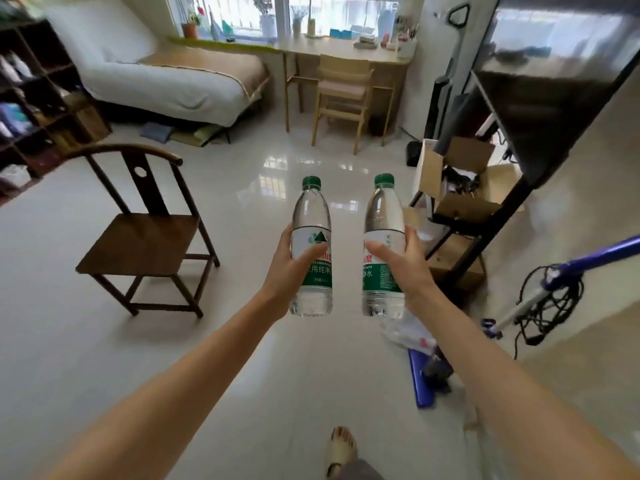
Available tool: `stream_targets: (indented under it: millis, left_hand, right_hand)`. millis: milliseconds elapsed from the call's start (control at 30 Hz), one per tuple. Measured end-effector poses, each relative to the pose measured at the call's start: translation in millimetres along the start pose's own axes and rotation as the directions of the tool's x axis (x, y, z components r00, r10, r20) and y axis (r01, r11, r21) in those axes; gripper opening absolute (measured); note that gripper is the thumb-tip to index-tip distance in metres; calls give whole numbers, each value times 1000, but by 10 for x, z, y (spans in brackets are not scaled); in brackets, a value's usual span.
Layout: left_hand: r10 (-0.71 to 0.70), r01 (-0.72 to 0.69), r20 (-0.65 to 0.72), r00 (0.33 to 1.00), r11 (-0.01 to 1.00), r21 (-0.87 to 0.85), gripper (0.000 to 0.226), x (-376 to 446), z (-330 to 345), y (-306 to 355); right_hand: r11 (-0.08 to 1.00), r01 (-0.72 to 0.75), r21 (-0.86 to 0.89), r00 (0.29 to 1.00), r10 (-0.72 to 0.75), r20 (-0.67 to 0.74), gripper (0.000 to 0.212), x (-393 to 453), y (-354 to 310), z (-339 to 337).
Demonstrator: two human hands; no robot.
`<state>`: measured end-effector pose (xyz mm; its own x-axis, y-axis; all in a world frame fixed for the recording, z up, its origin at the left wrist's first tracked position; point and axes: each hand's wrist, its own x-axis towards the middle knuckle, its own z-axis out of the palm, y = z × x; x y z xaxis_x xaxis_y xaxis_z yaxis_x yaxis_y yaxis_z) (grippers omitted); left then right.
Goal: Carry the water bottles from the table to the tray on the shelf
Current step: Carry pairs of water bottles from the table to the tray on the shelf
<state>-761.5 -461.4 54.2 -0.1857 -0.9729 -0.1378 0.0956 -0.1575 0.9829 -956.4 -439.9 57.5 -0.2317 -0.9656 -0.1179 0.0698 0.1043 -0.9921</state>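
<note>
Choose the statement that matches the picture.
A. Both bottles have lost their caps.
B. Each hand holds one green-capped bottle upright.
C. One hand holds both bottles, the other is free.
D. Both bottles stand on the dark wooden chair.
B: the left hand grips one bottle and the right hand grips the other bottle, both upright in the air with green caps on.

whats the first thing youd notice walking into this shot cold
Two clear water bottles with green caps, held upright side by side mid-frame over a glossy pale floor: the left bottle in the left hand, the right bottle in the right hand. Next, the dark wooden chair standing alone on the left, and the black shelf unit with open cardboard boxes on the right.
</note>
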Motion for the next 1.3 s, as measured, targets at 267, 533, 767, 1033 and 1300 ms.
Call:
stream_targets:
  millis: [267,533,767,1033,1300]
  left_hand:
    - [16,-18,-147,989,1000,-14,61,1853,-459,353]
    - [78,-84,-228,971,996,-14,58,3939,-1236,610]
    - [68,-75,-225,972,997,-21,51,5780,-1730,1151]
    - [81,-80,-276,958,997,13,42,7764,-2454,1482]
    - [116,-121,-483,868,992,22,32,9389,-3729,1997]
  right_hand:
    - [996,-79,-46,976,86,198,67,2225,-360,638]
    - [998,-25,-62,953,43,300,60,4313,-524,1608]
    - [997,-15,-81,968,35,248,60,6070,-908,2276]
    - [999,-21,-33,967,29,253,54,8237,-1038,3185]
    - [994,-22,-108,889,69,454,50,10249,-1333,4778]
